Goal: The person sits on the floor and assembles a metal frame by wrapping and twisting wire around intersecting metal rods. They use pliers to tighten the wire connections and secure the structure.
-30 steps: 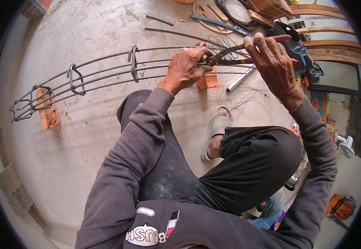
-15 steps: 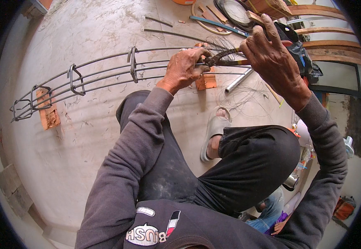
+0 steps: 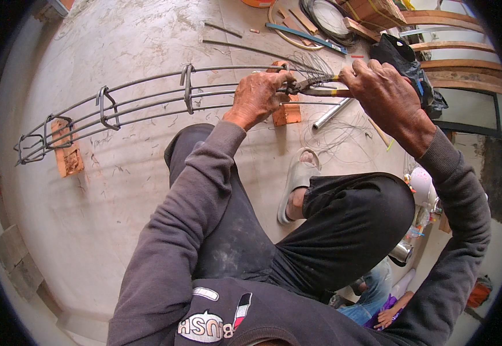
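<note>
A long cage of thin steel rods with bent square stirrups stretches from the left to my hands. My left hand is closed around the rods at its right part, thumb and fingers beside the pincer jaws. My right hand grips the handles of dark pincers with yellow marks; their jaws meet the rods just right of my left fingertips. What the jaws bite on is too small to tell. A bundle of thin tie wires fans out just beyond the pincers.
Orange brick blocks prop up the cage. Loose wire and a metal pipe lie right of my foot. Beyond are a wire coil, a blue strip and a black bag. Another person's hand shows at lower right.
My right hand has come down and slightly right, its raised index finger now curled in at the pincer handles. The jaws stay by my left hand, which has barely shifted.
</note>
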`<state>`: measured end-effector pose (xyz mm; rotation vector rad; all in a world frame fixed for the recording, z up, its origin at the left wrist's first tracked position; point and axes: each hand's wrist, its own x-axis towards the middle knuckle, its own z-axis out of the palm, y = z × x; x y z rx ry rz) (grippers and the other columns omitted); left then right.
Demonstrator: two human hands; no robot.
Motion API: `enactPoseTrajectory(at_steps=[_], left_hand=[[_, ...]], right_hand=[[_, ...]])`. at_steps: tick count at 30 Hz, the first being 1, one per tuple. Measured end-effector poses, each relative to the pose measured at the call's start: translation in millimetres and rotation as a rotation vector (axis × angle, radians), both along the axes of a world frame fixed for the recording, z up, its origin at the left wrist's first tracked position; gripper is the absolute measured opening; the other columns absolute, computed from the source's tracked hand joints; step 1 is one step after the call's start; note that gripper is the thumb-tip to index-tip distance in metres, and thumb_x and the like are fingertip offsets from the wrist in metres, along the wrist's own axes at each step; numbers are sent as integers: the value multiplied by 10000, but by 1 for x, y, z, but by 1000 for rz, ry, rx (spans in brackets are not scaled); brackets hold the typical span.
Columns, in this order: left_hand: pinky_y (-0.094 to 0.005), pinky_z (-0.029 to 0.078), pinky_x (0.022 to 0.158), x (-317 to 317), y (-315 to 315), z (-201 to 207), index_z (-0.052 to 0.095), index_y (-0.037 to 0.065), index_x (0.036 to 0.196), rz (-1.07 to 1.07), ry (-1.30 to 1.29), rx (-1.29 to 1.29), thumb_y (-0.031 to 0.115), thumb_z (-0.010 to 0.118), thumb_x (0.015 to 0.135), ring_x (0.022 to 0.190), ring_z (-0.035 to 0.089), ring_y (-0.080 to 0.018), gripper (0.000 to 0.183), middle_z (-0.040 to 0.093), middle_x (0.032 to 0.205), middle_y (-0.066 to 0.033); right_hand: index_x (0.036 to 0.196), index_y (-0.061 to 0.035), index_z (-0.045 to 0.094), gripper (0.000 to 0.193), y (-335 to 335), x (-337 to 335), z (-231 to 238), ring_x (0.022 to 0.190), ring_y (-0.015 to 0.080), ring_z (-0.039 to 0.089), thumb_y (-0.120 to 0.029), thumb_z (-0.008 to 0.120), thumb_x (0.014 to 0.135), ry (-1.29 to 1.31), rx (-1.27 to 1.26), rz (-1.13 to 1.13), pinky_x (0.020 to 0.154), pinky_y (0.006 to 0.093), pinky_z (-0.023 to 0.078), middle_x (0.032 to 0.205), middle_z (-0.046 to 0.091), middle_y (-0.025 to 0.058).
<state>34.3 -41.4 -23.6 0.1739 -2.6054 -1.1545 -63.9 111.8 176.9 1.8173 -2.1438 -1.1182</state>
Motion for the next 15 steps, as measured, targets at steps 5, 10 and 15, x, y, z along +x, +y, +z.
enactPoseTrajectory(at_steps=[5, 10, 15], left_hand=[[-411, 539, 729, 0, 0, -3, 659, 178, 1099, 12, 46, 3, 197, 763, 783, 860, 686, -280, 333, 718, 926, -51], [-411, 539, 717, 0, 0, -2, 657, 175, 1089, 12, 34, 12, 186, 765, 773, 852, 689, -285, 334, 720, 941, -49], [-413, 542, 705, 0, 2, 0, 650, 176, 1086, 21, 34, 2, 188, 768, 768, 829, 691, -293, 340, 718, 942, -55]], right_hand=[[913, -44, 642, 163, 10, -9, -2, 744, 325, 663, -202, 601, 925, -248, -138, -119, 680, 432, 536, 800, 641, 159], [810, 5, 641, 208, 11, -13, -2, 654, 378, 634, -164, 595, 922, -512, -111, -436, 651, 495, 502, 717, 629, 228], [934, 55, 582, 142, 25, -20, -5, 544, 204, 607, 11, 500, 828, -913, -5, -826, 504, 366, 510, 641, 577, 128]])
